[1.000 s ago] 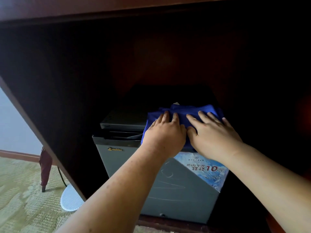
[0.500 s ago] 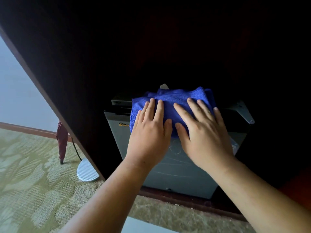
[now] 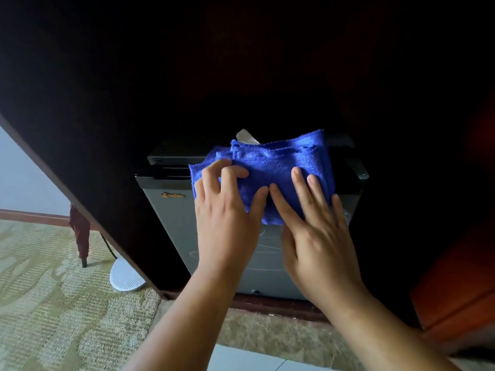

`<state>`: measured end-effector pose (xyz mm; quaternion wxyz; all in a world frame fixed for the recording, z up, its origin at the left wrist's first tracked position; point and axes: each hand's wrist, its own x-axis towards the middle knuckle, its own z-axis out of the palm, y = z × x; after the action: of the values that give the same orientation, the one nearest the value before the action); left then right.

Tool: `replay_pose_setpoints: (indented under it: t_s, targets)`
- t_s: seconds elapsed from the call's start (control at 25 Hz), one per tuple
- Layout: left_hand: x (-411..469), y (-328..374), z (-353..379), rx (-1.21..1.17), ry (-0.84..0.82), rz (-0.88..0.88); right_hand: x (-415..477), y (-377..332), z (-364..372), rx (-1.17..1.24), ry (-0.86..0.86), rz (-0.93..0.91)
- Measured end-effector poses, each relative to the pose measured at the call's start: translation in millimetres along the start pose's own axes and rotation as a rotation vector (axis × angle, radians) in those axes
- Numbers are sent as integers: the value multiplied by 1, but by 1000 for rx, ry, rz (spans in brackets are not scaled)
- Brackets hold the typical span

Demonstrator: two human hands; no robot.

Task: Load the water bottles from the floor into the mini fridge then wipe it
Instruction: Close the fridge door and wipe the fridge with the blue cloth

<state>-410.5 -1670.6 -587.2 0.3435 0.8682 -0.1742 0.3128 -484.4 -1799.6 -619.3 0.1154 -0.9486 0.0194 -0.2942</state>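
Blue cloth (image 3: 278,167) drapes over the mini fridge (image 3: 171,223). Left hand (image 3: 225,218) bunches it with curled fingers; right hand (image 3: 316,236) presses it, fingers straight.

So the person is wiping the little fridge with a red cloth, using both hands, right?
No. The cloth is blue, not red. The head view shows the left hand and the right hand both on it, wiping the little fridge.
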Motion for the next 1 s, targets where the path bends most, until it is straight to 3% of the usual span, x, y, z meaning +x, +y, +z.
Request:
replay_pose_setpoints:
  t_s: [0.16, 0.48, 1.0]
  targets:
    - [-6, -1, 13, 72, -70, 138, -15, 8, 0, 71, 13, 22]
    - [-30, -3, 30, -38, -30, 72, -23, 13, 6, 381, 200, 257]
    - [-90, -66, 61, -65, -242, -161, -55, 12, 62, 365, -168, 414]
